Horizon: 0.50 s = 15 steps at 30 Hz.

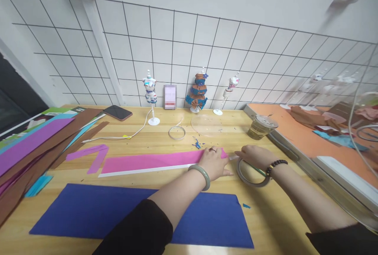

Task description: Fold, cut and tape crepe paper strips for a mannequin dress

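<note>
Two hands meet at the right end of a pink paper strip point(153, 162) that lies flat across the middle of the table point(274, 223), running parallel to its near edge. The left hand point(214, 162) lies open, palm down, pressing that end of the strip to the wood. The right hand point(254, 156) is closed in a pinch on the free end of a roll of tape point(251, 174), which lies just beside the strip toward the right edge of the table. A thin white band runs along the strip's near side; whether it is tape or backing cannot be told.

To lay the tape well, the left hand would do best to stay flat so the thin paper cannot creep or wrinkle, while the right draws the tape out low and straight along the strip's edge, in my judgement. Lifting the tape high would risk curling the paper up with it.

A blue sheet point(88, 211) lies nearer the front edge, a stack of coloured paper point(32, 141) along the left edge, and a plastic cup point(261, 126) stands toward the back right.
</note>
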Tool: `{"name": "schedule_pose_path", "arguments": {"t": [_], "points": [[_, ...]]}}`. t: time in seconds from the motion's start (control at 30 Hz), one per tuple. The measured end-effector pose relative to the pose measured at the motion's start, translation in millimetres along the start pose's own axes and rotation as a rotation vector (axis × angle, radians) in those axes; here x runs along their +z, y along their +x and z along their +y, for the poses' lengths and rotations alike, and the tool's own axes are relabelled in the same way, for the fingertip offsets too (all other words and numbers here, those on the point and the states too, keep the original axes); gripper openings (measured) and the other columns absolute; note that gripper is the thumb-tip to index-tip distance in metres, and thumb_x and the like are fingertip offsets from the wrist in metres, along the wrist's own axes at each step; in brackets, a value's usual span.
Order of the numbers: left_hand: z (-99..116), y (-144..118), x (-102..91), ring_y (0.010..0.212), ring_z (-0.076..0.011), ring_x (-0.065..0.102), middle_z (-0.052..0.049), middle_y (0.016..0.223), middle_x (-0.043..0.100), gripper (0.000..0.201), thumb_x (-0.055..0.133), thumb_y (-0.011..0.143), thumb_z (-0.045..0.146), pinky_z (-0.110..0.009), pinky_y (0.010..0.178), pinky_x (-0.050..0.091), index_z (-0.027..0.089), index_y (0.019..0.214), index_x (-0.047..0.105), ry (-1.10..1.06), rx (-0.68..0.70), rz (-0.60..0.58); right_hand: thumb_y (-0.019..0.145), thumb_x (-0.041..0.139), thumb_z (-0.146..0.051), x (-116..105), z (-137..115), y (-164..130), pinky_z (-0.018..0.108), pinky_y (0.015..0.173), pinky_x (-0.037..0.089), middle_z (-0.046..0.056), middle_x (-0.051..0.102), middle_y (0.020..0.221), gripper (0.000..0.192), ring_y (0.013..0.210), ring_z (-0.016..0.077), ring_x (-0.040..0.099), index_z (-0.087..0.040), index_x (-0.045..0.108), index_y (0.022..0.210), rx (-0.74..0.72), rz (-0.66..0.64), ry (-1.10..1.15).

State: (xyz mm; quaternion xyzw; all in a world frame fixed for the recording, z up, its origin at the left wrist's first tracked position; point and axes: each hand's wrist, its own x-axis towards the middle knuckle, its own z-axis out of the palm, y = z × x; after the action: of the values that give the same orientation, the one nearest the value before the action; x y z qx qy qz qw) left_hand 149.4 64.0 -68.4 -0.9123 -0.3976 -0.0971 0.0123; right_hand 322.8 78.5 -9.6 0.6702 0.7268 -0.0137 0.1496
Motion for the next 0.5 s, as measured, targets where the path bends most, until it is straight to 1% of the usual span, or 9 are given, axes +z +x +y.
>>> {"name": "schedule_pose_path", "arguments": {"t": [0.07, 0.17, 0.27, 0.37, 0.43, 0.5], "points": [[2, 2, 0.5, 0.098, -0.0284, 0.046, -0.013, 0.098, 0.055, 0.055, 0.043, 0.077, 0.066, -0.039, 0.077, 0.038, 0.028, 0.115, 0.057, -0.003, -0.011, -0.007, 0.088, 0.035, -0.04, -2, -1, -5, 0.029, 0.058, 0.037, 0.014, 0.068, 0.085, 0.04, 0.077, 0.0233, 0.064, -0.015, 0.064, 0.076, -0.003, 0.001, -0.017], [4, 2, 0.7, 0.099, -0.0284, 0.046, -0.013, 0.099, 0.055, 0.054, 0.044, 0.077, 0.066, -0.04, 0.078, 0.038, 0.026, 0.111, 0.059, -0.004, -0.024, 0.001, 0.088, 0.036, -0.036, -5, -3, -11, 0.029, 0.058, 0.036, 0.013, 0.067, 0.085, 0.035, 0.078, 0.0233, 0.063, -0.015, 0.063, 0.08, -0.008, 0.039, -0.051], [0, -7, -3.5, 0.1, -0.028, 0.047, -0.012, 0.102, 0.054, 0.057, 0.043, 0.078, 0.065, -0.04, 0.079, 0.039, 0.025, 0.117, 0.054, -0.031, -0.001, 0.031, 0.089, 0.035, -0.031, -6, -7, -16, 0.029, 0.057, 0.035, 0.014, 0.066, 0.082, 0.033, 0.076, 0.0238, 0.063, -0.014, 0.062, 0.081, -0.021, 0.09, -0.099], [-15, -27, -14.8, 0.102, -0.0259, 0.047, -0.011, 0.105, 0.053, 0.055, 0.046, 0.081, 0.058, -0.036, 0.08, 0.041, 0.023, 0.123, 0.047, -0.07, 0.065, 0.06, 0.089, 0.034, -0.028, -6, -13, -22, 0.03, 0.058, 0.035, 0.014, 0.065, 0.081, 0.031, 0.073, 0.0238, 0.062, -0.014, 0.06, 0.079, -0.081, 0.135, -0.146], [-32, -48, -25.9, 0.104, -0.0245, 0.047, -0.01, 0.106, 0.053, 0.048, 0.047, 0.083, 0.053, -0.034, 0.082, 0.042, 0.021, 0.119, 0.05, -0.078, 0.091, 0.076, 0.089, 0.034, -0.025, -5, -19, -27, 0.031, 0.06, 0.035, 0.013, 0.065, 0.082, 0.029, 0.073, 0.0234, 0.061, -0.014, 0.059, 0.077, -0.139, 0.162, -0.169], [-52, -73, -38.1, 0.105, -0.0234, 0.047, -0.01, 0.106, 0.054, 0.044, 0.048, 0.084, 0.049, -0.033, 0.087, 0.041, 0.019, 0.115, 0.053, -0.077, 0.07, 0.096, 0.087, 0.035, -0.021, -2, -24, -31, 0.033, 0.062, 0.036, 0.013, 0.064, 0.081, 0.027, 0.074, 0.0235, 0.061, -0.015, 0.058, 0.075, -0.189, 0.184, -0.184]]}}
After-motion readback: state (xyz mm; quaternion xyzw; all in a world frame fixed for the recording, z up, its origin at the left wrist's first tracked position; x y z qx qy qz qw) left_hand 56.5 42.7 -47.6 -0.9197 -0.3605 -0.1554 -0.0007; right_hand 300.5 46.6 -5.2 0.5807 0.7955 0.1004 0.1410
